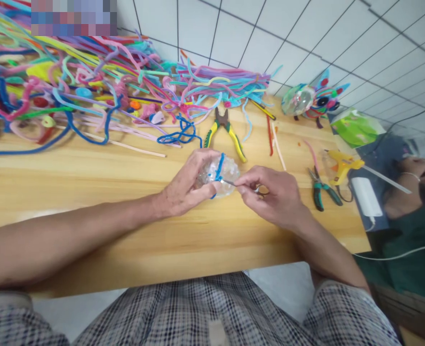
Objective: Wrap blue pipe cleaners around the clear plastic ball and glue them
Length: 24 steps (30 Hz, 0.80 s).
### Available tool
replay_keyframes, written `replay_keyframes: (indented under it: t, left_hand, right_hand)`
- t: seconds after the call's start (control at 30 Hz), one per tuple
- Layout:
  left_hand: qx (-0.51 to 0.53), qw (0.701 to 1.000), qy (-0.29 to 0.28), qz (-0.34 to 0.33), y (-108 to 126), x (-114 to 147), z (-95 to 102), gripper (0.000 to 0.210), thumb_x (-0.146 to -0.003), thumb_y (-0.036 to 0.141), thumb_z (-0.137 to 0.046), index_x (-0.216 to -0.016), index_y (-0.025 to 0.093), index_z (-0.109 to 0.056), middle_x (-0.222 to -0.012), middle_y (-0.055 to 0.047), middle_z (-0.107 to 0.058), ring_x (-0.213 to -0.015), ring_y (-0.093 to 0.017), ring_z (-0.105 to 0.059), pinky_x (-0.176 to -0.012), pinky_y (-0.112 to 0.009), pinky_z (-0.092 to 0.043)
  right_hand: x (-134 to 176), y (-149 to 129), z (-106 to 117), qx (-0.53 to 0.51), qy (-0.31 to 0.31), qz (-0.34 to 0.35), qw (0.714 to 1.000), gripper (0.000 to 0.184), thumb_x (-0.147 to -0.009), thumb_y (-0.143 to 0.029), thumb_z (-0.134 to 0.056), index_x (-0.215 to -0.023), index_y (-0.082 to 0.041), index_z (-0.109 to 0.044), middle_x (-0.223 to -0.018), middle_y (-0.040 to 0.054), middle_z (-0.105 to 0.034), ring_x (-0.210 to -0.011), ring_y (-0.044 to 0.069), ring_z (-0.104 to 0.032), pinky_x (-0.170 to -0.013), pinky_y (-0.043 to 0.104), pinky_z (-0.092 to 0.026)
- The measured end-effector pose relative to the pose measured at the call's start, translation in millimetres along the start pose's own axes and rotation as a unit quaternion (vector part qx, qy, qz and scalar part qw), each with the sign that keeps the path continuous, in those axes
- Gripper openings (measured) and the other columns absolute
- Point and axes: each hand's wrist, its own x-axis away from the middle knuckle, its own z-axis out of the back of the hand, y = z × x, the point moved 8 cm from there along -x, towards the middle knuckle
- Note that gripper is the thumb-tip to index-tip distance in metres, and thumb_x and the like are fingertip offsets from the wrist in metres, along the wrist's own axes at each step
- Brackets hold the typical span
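Observation:
A clear, rounded plastic piece (232,168) with a blue pipe cleaner (220,166) across it is in the grasp of my left hand (183,185), just above the wooden table. My left thumb presses near the blue strand. Between the fingertips of my right hand (273,192) is a thin, dark metal tool (230,182), its tip at the blue pipe cleaner. A ring-like loop shows by my right fingers; whether it belongs to the tool I cannot tell. Right behind the plastic piece lie yellow-handled pliers (225,127), jaws pointing away.
Many colourful pipe cleaners (219,84) are heaped along the back and left of the table (126,240). To the right are green-handled pliers (320,190), a yellow glue gun (342,166) and a decorated plastic figure (320,103). Another person's arm (407,187) is at far right.

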Motion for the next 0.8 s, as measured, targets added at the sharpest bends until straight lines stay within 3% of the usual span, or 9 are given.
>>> replay_keyframes:
  t: [0.8]
  left_hand:
    - [-0.002,1.000,0.000,-0.012,4.1,-0.7,1.2,0.059,-0.106,0.040,-0.070,-0.160,0.028,-0.048,-0.152,-0.013,-0.058,-0.143,-0.032,-0.060,-0.126,-0.052,-0.052]
  right_hand:
    - [3.2,7.1,-10.1,-0.008,0.016,0.003,1.000,0.020,-0.099,-0.011,-0.065,-0.104,-0.028,-0.072,-0.083,-0.0043,-0.079,-0.069,0.013,-0.074,-0.066,0.025,-0.056]
